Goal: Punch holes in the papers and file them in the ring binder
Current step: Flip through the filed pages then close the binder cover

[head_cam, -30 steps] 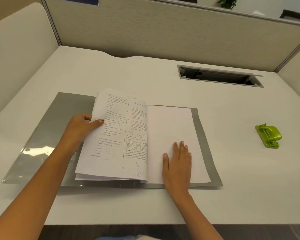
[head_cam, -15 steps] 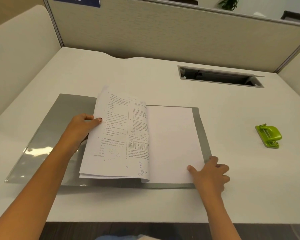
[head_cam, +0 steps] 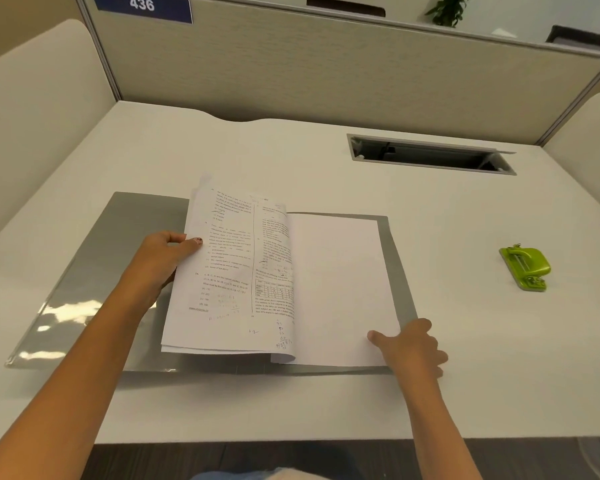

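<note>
Left hand (head_cam: 160, 261) gripping lifted printed pages (head_cam: 229, 271), right hand (head_cam: 413, 348) pinching blank sheet (head_cam: 340, 282) corner on grey binder (head_cam: 132, 237), green hole punch (head_cam: 525, 266) well right of it

An office cubicle: beige partition panels (head_cam: 326, 74) wall in a white counter (head_cam: 291, 150) with a cable slot (head_cam: 430, 155), a blue sign (head_cam: 142, 6) reading 436, seemingly a plant (head_cam: 449, 8) beyond.

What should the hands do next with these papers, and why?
Probably lift the blank sheet by its near corner, where the right hand seems to pinch it. The left hand holds the printed pages up out of the way, and the green hole punch sits untouched farther right.
</note>
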`<action>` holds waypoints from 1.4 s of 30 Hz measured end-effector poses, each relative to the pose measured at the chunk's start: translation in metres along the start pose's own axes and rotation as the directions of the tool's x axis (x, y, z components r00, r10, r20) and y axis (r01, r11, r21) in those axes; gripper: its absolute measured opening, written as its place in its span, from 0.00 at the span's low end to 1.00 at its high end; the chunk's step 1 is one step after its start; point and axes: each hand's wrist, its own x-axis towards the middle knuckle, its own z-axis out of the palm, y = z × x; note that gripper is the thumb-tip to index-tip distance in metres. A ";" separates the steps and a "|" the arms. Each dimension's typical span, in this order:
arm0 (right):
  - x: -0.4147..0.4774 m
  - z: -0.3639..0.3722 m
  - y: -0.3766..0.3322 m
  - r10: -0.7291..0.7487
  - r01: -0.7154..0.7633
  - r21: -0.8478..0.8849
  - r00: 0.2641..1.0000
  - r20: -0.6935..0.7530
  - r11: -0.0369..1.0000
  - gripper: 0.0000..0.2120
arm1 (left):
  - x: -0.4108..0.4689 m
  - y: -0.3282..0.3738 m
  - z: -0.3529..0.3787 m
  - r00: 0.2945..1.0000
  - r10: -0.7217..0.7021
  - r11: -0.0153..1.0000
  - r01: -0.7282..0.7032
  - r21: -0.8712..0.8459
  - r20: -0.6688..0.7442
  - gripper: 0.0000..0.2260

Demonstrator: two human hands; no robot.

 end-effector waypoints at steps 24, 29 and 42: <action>-0.113 0.024 -0.100 -0.872 0.790 0.467 0.484 -0.075 0.398 0.09 | -0.008 0.010 -0.001 0.961 0.273 0.945 -0.260 0.199 -0.039 0.10; -0.124 0.051 -0.104 -0.925 0.867 0.338 0.378 0.033 0.366 0.13 | -0.010 0.013 0.005 0.976 0.172 0.970 -0.144 0.197 -0.133 0.19; -0.080 0.069 -0.080 -0.813 0.740 0.526 0.564 -0.147 0.419 0.31 | 0.005 -0.008 -0.004 0.987 0.115 0.980 -0.095 0.173 -0.112 0.07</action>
